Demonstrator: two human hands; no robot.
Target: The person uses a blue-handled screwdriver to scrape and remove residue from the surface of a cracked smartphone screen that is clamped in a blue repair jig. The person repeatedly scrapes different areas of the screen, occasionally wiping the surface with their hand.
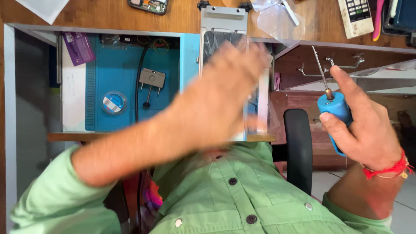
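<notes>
The right hand (362, 125) is closed around a blue-handled screwdriver (334, 108), tip up, right of the phone (225, 52); the left hand (216, 104) is a blur over the phone's lower part, fingers spread open, touch unclear. Left of the phone lies a blue mat (121, 82) with a round tape roll (113, 103); beyond the phone, a grey holder (224, 17); far right, a remote (355, 15).

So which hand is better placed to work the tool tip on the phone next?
Right, probably. The right hand already grips the blue-handled tool, tip up beside the cracked phone. The left hand is blurred, crossing over the phone, seemingly empty.
</notes>
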